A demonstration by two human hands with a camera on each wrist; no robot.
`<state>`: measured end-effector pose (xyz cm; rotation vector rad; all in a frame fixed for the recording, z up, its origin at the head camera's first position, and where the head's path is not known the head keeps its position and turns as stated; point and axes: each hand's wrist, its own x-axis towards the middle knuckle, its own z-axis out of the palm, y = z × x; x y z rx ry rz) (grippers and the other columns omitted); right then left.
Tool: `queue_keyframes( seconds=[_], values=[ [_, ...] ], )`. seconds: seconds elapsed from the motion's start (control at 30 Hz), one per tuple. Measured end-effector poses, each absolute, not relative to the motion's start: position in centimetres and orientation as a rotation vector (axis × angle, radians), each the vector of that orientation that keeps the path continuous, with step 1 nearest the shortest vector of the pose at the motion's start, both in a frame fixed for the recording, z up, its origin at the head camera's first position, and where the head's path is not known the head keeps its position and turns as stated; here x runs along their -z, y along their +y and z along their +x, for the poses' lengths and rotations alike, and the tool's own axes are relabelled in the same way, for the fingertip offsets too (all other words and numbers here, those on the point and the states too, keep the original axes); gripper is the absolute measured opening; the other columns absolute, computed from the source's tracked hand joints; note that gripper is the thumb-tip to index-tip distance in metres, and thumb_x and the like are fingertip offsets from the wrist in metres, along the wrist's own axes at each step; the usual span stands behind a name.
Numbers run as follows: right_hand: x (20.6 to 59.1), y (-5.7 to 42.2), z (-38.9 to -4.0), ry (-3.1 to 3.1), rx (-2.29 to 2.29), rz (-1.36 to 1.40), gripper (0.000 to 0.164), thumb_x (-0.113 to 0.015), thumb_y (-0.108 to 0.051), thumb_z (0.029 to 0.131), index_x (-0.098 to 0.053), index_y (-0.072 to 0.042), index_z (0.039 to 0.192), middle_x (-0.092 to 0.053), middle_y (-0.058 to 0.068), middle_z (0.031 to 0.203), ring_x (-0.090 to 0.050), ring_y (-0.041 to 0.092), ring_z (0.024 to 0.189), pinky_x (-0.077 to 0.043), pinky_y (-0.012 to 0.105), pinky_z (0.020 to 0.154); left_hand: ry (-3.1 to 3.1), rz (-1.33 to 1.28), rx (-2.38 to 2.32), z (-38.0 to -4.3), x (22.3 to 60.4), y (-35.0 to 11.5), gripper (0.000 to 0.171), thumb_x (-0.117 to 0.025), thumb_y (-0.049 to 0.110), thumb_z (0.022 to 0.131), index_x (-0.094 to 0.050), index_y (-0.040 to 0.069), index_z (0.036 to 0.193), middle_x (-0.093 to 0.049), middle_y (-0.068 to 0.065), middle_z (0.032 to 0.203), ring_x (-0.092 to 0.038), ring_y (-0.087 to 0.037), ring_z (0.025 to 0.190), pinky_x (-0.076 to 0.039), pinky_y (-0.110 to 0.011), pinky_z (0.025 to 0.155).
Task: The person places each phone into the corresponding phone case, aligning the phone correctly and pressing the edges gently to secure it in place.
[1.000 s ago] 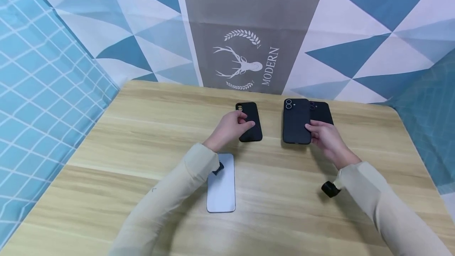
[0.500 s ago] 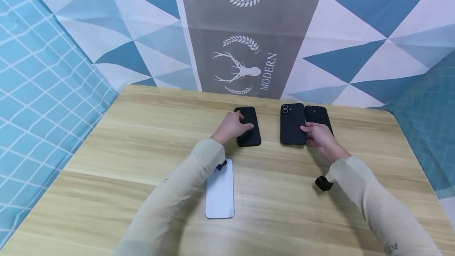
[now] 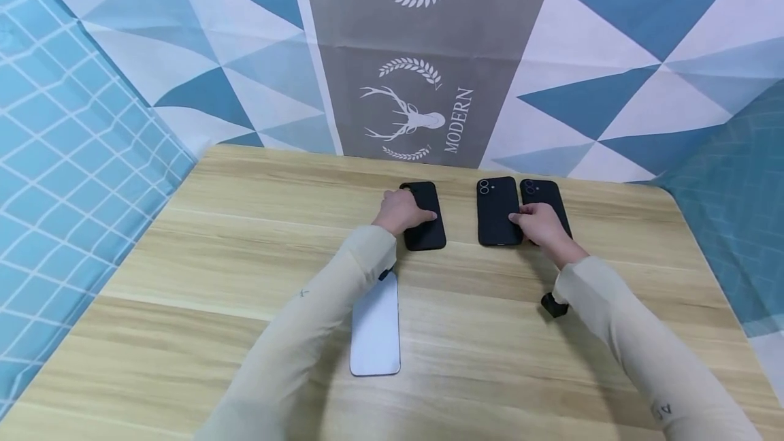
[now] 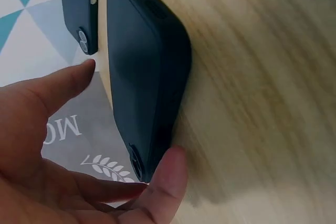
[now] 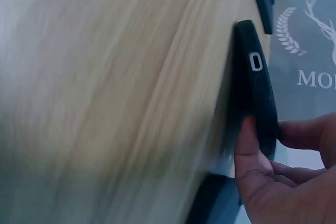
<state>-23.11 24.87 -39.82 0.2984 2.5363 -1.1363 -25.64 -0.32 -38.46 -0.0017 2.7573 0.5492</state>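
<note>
Three black phone cases lie or are held near the table's back edge; whether phones sit inside, I cannot tell. My left hand [image 3: 401,212] is over the left phone case [image 3: 429,235]. In the left wrist view its fingertips [image 4: 170,174] are at the camera end, while the thumb stands apart from the case. My right hand [image 3: 542,225] pinches the right edge of the middle phone case [image 3: 497,209] between thumb and fingers. The right wrist view shows this case tilted up from the wood. Partly hidden behind that hand is the right phone case [image 3: 551,196].
A white, phone-shaped flat slab [image 3: 375,332] lies on the wooden table [image 3: 465,359] nearer the front, partly under the left sleeve [image 3: 318,322]. A patterned cloth [image 3: 416,33] hangs just behind the table's back edge.
The middle case in my right hand has shifted left and lower, so it no longer overlaps the right case. My left hand's fingers have spread over the left case's upper end.
</note>
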Motion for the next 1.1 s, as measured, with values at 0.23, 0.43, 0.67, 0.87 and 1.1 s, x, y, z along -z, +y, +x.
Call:
queue_keyframes(
  seconds=[0.23, 0.43, 0.67, 0.87, 1.1],
  values=[
    [39.6, 24.1, -23.2, 2.729, 0.759, 0.139, 0.051, -0.042, -0.025, 0.098, -0.040, 0.011, 0.134, -0.044, 0.033, 0.132, -0.052, 0.040, 0.110, -0.049, 0.045, 0.082, 2.742, -0.138, -0.542, -26.1, 38.5, 0.4, 0.074, -0.065, 0.055, 0.080, -0.054, -0.002, 0.125, -0.047, -0.021, 0.118, -0.052, -0.030, 0.103, -0.052, -0.035, 0.086],
    [39.2, 23.1, -22.9, 2.748, 0.676, 0.144, 0.052, -0.052, -0.051, 0.090, -0.040, -0.008, 0.063, -0.034, 0.001, 0.053, -0.041, 0.017, 0.048, -0.036, 0.026, 0.045, 2.760, -0.230, -0.483, -26.1, 38.3, 1.5, 0.082, -0.067, 0.059, 0.076, -0.051, -0.002, 0.128, -0.043, -0.023, 0.121, -0.051, -0.032, 0.107, -0.053, -0.035, 0.085],
    [39.4, 22.2, -22.7, 2.714, 0.570, 0.156, 0.061, -0.058, -0.064, 0.079, -0.046, -0.008, 0.058, -0.041, 0.041, 0.122, -0.048, 0.024, 0.059, -0.037, 0.028, 0.046, 2.751, -0.302, -0.496, -26.3, 38.5, 2.2, 0.087, -0.073, 0.056, 0.072, -0.045, -0.003, 0.131, -0.041, -0.022, 0.121, -0.048, -0.032, 0.108, -0.054, -0.036, 0.086],
    [39.8, 21.7, -23.0, 2.728, 0.455, 0.141, 0.064, -0.056, -0.061, 0.081, -0.064, 0.001, 0.071, -0.028, 0.042, 0.135, -0.050, 0.039, 0.093, -0.046, 0.034, 0.055, 2.768, -0.253, -0.549, -26.6, 38.5, 1.7, 0.082, -0.078, 0.050, 0.070, -0.049, 0.000, 0.128, -0.047, -0.020, 0.119, -0.051, -0.031, 0.108, -0.054, -0.037, 0.087],
    [39.8, 21.2, -23.0, 2.721, 0.400, 0.154, 0.068, -0.054, -0.058, 0.083, -0.064, 0.009, 0.088, -0.030, 0.042, 0.131, -0.045, 0.045, 0.104, -0.049, 0.046, 0.072, 2.813, -0.065, -0.667, -27.4, 38.3, -0.4, 0.062, -0.076, 0.031, 0.077, -0.054, 0.004, 0.128, -0.058, -0.011, 0.127, -0.056, -0.027, 0.114, -0.048, -0.034, 0.099]
  ],
)
